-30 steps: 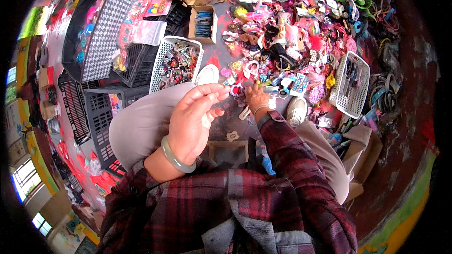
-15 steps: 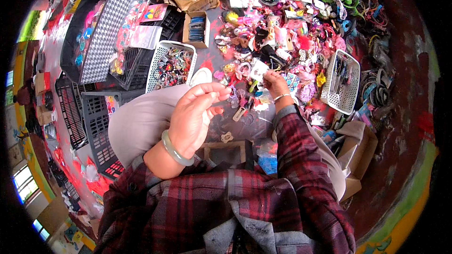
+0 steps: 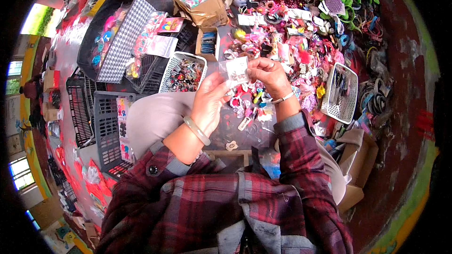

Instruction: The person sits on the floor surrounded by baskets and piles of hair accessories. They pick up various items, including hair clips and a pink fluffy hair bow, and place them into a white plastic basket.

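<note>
grip on a small white square card (image 3: 238, 69)

head view: the right hand (image 3: 273, 77), thumb and fingers pressed together, clamps the card at its right edge. the left hand (image 3: 209, 101), fingers bent, has its fingertips at the lower left corner; whether they pinch it cannot be told. the card is held up between the hands, over the near part of a heap of multicoloured hair accessories (image 3: 301, 42). half a second earlier, it was in the right hand alone, farther right, apart from the left hand.
</note>
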Demonstrator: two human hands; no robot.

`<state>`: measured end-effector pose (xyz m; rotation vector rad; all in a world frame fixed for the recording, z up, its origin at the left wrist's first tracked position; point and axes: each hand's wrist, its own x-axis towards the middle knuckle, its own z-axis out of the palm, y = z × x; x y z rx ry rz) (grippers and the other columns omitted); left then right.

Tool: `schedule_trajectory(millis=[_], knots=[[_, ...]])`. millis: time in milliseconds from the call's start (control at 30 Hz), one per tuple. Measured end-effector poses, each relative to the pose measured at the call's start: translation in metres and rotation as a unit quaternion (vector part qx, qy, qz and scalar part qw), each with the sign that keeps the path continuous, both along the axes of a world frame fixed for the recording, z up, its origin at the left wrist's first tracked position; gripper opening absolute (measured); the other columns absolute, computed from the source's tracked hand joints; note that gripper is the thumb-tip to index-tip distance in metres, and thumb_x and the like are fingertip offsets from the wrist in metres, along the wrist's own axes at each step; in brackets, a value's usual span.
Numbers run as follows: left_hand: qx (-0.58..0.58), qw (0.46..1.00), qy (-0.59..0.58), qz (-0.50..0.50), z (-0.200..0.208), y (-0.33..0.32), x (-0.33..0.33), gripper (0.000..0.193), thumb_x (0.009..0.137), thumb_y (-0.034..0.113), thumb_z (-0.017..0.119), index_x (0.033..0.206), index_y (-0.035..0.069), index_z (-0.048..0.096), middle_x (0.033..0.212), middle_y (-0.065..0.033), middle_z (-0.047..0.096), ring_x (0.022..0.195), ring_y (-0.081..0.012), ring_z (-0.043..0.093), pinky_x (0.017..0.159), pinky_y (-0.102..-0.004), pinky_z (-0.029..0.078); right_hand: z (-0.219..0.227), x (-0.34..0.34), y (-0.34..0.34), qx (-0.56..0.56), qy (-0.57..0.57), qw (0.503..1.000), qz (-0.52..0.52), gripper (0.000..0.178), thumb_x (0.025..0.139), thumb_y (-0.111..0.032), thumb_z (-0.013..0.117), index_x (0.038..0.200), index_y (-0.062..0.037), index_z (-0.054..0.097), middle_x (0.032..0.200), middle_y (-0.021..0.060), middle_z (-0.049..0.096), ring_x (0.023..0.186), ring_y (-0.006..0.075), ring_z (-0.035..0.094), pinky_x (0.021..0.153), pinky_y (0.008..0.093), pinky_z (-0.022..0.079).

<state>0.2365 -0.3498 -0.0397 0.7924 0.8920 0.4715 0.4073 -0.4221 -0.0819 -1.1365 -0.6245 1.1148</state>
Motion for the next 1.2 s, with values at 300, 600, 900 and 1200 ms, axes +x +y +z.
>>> schedule_trajectory(millis=[300,600,900,1200], knots=[[-0.034,0.977,-0.207,-0.027,0.01,0.006,-0.006,0.014,0.086,0.007,0.052,0.099,0.002,0.053,0.097,-0.0068,0.059,0.085,-0.0127,0.056,0.071,-0.0257,0.045,0.047,-0.014,-0.001,-0.012,0.011,0.999,-0.029,0.008,0.077,-0.007,0.063,0.083,-0.0018,0.062,0.071,0.0,0.06,0.057,0.0064,0.053,0.051,0.02,0.043],[-0.033,0.97,-0.24,-0.003,0.021,0.006,-0.004,0.011,0.087,0.006,0.05,0.096,0.002,0.054,0.096,-0.0079,0.059,0.086,-0.015,0.057,0.076,-0.0291,0.047,0.047,-0.025,0.002,0.003,0.124,0.992,-0.004,0.008,0.079,-0.009,0.061,0.082,-0.0022,0.06,0.068,0.0014,0.059,0.051,0.0067,0.052,0.044,0.0186,0.043],[-0.008,0.974,-0.224,-0.022,0.012,0.011,-0.008,0.009,0.087,0.004,0.05,0.094,0.002,0.054,0.093,-0.0071,0.059,0.084,-0.0137,0.057,0.076,-0.0284,0.046,0.048,-0.018,-0.002,0.038,0.004,0.999,0.038,0.009,0.076,-0.005,0.064,0.083,-0.0012,0.061,0.072,-0.0008,0.058,0.064,0.0057,0.053,0.057,0.0191,0.043],[0.051,0.977,-0.209,-0.016,0.025,0.006,-0.004,0.018,0.085,0.001,0.051,0.102,-0.001,0.054,0.099,-0.0088,0.059,0.089,-0.0153,0.056,0.08,-0.0295,0.045,0.053,-0.016,-0.003,0.042,-0.055,0.998,-0.004,0.011,0.073,0.0,0.065,0.084,0.0,0.065,0.074,0.0014,0.061,0.069,0.0084,0.055,0.064,0.0215,0.044]])
